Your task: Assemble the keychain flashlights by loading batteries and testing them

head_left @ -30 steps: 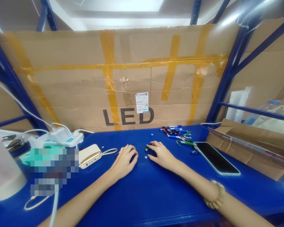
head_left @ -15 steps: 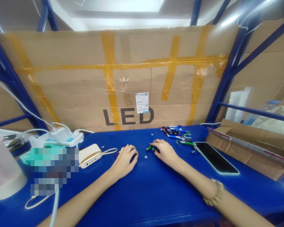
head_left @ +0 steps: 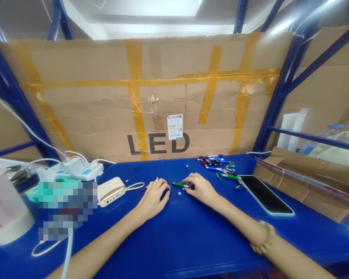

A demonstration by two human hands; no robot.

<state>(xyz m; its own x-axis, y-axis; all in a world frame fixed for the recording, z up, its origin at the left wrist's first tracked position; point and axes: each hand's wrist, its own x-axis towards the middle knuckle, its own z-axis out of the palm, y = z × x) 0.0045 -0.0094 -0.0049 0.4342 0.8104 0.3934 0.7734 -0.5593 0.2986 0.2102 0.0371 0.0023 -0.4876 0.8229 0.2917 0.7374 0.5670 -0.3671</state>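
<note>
My right hand (head_left: 202,187) pinches a small green-and-black tube (head_left: 179,185), which looks like a mini flashlight. It lies nearly level, its green end pointing left past my fingertips. To the left, my left hand (head_left: 155,195) rests palm down on the blue tabletop (head_left: 174,236), fingers bent and the thumb apart. Bits of a small purple item (head_left: 145,189) show beside and beyond the left fingers; most of it is covered. Behind my right hand lies a loose pile of similar blue, red and green tubes (head_left: 216,162), some with clip-like loops.
A phone (head_left: 266,193) lies at the right beside an open cardboard box (head_left: 302,186). Left are a cream power bank (head_left: 112,192) with a strap, a power strip (head_left: 81,168) with cables, and a pale container (head_left: 7,209). A large carton (head_left: 174,97) stands behind.
My right hand has shifted slightly, and the green tube has turned and moved left, so more of it shows. My left hand stays in nearly the same place.
</note>
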